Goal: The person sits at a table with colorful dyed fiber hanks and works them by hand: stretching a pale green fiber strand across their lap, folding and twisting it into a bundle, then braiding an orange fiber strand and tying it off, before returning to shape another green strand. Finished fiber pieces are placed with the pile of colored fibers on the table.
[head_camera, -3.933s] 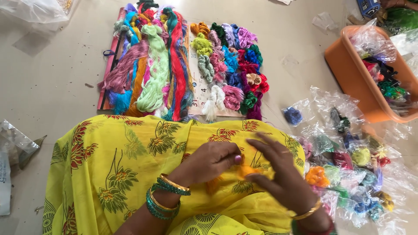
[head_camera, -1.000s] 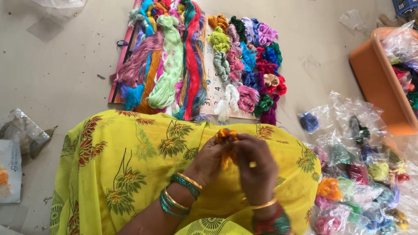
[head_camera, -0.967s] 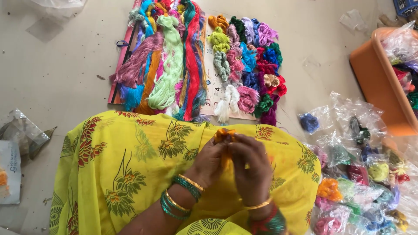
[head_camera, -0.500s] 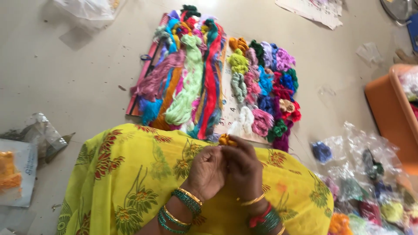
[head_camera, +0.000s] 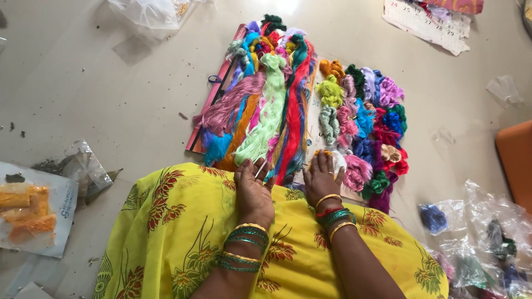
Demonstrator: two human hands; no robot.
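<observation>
A yellow floral cloth (head_camera: 183, 232) covers the lap. Beyond it, on a flat board (head_camera: 206, 113), lie long thread hanks (head_camera: 266, 111) and small thread bundles (head_camera: 366, 127). The left hand (head_camera: 254, 191) rests at the hanks' near ends, fingers pinching a pale strand (head_camera: 259, 169). The right hand (head_camera: 323, 176) presses spread fingers on a white bundle (head_camera: 338, 161).

Yellow cloth (head_camera: 183, 232) bore red-and-green floral print. Beyond it, skeins (head_camera: 277, 105) ran pink, orange, pale green, red, blue; bangles (head_camera: 244, 246) looked green and gold.
</observation>
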